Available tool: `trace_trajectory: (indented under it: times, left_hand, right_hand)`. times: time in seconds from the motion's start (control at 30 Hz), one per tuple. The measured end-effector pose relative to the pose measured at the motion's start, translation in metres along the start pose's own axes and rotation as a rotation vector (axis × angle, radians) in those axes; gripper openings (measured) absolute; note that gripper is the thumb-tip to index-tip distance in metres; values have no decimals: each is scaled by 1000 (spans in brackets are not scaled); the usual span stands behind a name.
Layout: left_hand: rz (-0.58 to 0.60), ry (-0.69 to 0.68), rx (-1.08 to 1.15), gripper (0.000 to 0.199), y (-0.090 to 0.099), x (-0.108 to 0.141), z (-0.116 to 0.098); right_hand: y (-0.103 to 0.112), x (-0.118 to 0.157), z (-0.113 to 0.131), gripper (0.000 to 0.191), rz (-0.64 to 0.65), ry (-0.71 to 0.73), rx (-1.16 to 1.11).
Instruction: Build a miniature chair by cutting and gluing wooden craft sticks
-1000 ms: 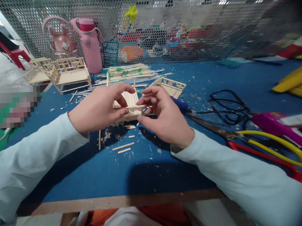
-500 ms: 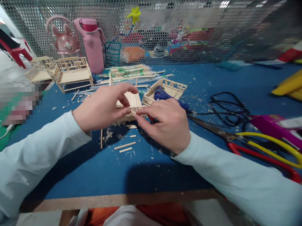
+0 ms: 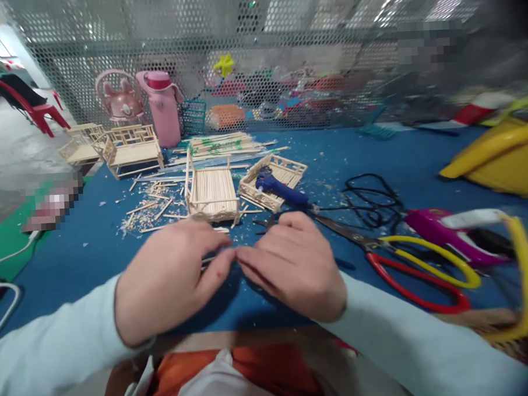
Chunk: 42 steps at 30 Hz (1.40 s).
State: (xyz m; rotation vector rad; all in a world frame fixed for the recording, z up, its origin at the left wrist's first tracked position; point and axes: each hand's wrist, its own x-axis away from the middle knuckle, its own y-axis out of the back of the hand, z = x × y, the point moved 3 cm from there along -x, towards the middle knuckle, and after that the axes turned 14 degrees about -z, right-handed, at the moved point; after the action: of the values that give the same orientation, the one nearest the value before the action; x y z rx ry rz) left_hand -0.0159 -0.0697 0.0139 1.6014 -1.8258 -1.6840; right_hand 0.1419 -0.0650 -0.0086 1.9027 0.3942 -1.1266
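Observation:
My left hand and my right hand meet at their fingertips above the blue table, near its front edge. Both are closed in a pinch; whatever lies between the fingers is too small or hidden to name. Just beyond them stands a small stick-built frame with a slatted bed and upright posts. Right of it, a second stick frame has a blue glue gun resting across it. Loose sticks and shavings are scattered to the left.
Scissors with red and yellow handles lie at the right, by a black cord and a purple tool. At the back left are finished stick models and a pink bottle. A perforated metal screen stands behind.
Both hands have moved off the upright stick frame and nearer to me, uncovering it. The camera view has shifted, with the back objects now lower in the picture.

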Motion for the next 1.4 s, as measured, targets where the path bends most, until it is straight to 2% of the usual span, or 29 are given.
trace_trajectory:
  times: [0.07, 0.23, 0.4, 0.47, 0.53, 0.57, 0.63, 0.7, 0.77, 0.83, 0.9, 1.0, 1.07, 1.13, 1.2, 1.3, 1.33, 1.4]
  left_hand:
    - [92, 39, 60, 29, -10, 12, -6]
    - [169, 99, 111, 29, -26, 28, -16]
    - [153, 163, 183, 28, -37, 36, -24]
    - [111, 231, 271, 28, -42, 41, -23]
    - [42, 321, 368, 28, -49, 46, -19]
    - [0, 369, 426, 28, -53, 48, -16]
    - [-59, 455, 537, 28, -61, 53, -11]
    - [-110, 500, 613, 28, -67, 56, -7]
    - [-157, 509, 653, 28, -70, 58, -6]
    - [-193, 499, 675, 28, -70, 58, -7]
    - [-245, 453, 681, 26, -69, 56, -11]
    - [-314, 344, 664, 21, -69, 48, -22]
    - [-292, 285, 687, 19, -72, 40, -32]
    - [-241, 218, 760, 20, -75, 33, -41]
    - [-195, 157, 803, 23, -77, 29, -46]
    - [-152, 105, 818, 22, -78, 29, -49]
    - [-142, 98, 828, 22, -78, 30, -49]
    - [-113, 101, 853, 21, -78, 32, -48]
  right_hand:
    - [6, 6, 7, 23, -16, 7, -42]
    - [16, 19, 23, 26, -39, 43, -78]
    - [28, 31, 28, 23, 10, 25, -82]
    - [34, 38, 15, 18, 83, -85, -71]
    - [36, 49, -7, 24, 205, -274, 31]
    - [35, 56, -21, 27, 295, -382, 117]
    - [30, 71, -44, 21, 515, -544, 251]
    - [24, 79, -56, 9, 609, -578, 260]
    - [21, 81, -58, 12, 622, -575, 255]
    - [27, 77, -54, 15, 561, -622, 274]
    - [42, 68, -47, 18, 361, -769, 207]
    - [63, 58, -29, 26, -53, -1172, -209]
    - [64, 55, -11, 36, -179, -1446, -575]
    - [57, 52, 9, 42, -232, -1615, -864]
    - [49, 52, 24, 42, -286, -1668, -989]
    - [36, 56, 30, 28, -329, -1621, -1057]
    - [32, 58, 29, 26, -301, -1601, -1115]
    - [25, 62, 26, 36, -193, -1554, -1294]
